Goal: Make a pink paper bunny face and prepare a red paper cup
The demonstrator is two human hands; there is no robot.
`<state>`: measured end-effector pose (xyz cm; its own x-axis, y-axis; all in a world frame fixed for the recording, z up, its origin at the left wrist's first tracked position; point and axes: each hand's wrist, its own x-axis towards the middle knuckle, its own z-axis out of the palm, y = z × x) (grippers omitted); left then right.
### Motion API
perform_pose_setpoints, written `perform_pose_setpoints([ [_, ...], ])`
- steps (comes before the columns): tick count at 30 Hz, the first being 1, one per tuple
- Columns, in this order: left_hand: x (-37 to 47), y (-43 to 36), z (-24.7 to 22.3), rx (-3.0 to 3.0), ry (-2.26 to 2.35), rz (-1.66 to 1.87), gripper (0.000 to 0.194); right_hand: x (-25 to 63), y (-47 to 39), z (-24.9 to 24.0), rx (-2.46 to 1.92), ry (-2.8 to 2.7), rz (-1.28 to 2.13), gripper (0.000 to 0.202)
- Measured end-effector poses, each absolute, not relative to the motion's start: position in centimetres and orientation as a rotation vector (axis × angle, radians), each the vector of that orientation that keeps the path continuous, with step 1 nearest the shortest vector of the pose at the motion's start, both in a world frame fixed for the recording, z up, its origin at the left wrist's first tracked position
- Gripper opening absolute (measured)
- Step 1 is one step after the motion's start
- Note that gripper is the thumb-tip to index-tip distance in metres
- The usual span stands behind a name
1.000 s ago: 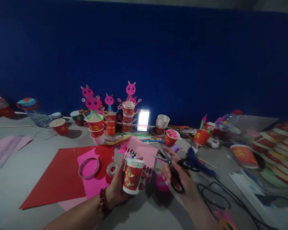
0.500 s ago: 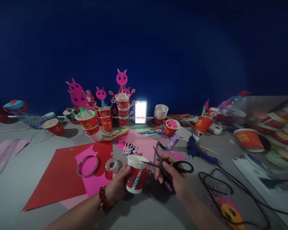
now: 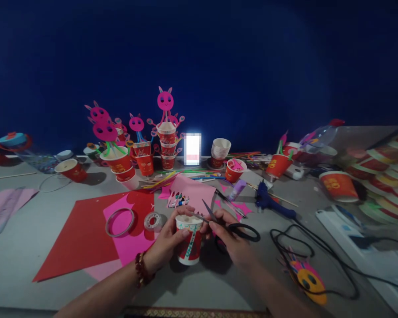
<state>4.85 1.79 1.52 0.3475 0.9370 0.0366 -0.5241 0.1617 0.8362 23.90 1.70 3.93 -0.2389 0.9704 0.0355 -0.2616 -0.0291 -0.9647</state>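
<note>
A red paper cup (image 3: 189, 245) with a white rim and a green-marked strip down its side is upright near the front of the table. My left hand (image 3: 170, 236) is wrapped round its left side, the fingers reaching over the rim. In my right hand (image 3: 227, 232) are black-handled scissors (image 3: 244, 231), their blades apart and pointing left, one blade close over the cup's rim. The fingertips of my right hand are near the cup's right side; whether they touch it is hard to tell.
Red card (image 3: 76, 243), a grey ring (image 3: 108, 225) and clear tape (image 3: 152, 221) lie left. Cups with pink figures (image 3: 166, 101) stand behind. A blue glue gun (image 3: 273, 206), its looping black cord (image 3: 275, 251) and a yellow figure (image 3: 311, 282) are on the right.
My right hand has moved left to the cup, bringing the scissors over its rim. My left hand's fingers have come up over the rim. The view has shifted slightly.
</note>
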Motion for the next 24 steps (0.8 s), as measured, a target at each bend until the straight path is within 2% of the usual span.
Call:
perform_pose_setpoints([
  [3, 4.8, 2.0, 1.2, 0.943, 0.685, 1.191, 0.028, 23.6, 1.6, 3.7, -0.868, -1.166, 1.516, 0.018],
  [7, 4.5, 2.0, 1.3, 1.022, 0.753, 1.208, 0.028, 23.5, 1.6, 3.5, -0.856, -1.212, 1.492, 0.018],
  [12, 4.3, 2.0, 1.8, 1.064, 0.775, 1.214, 0.016, 23.9, 1.6, 3.7, -0.894, -1.330, 1.414, 0.020],
  [20, 4.1, 2.3, 1.8, 1.268, 0.768, 1.235, 0.017, 23.6, 1.3, 3.1, -0.987, -1.329, 1.368, 0.018],
  [24, 4.0, 2.2, 2.2, 1.345, 0.740, 1.229, 0.006, 23.6, 1.3, 3.2, -0.983, -1.339, 1.291, 0.017],
])
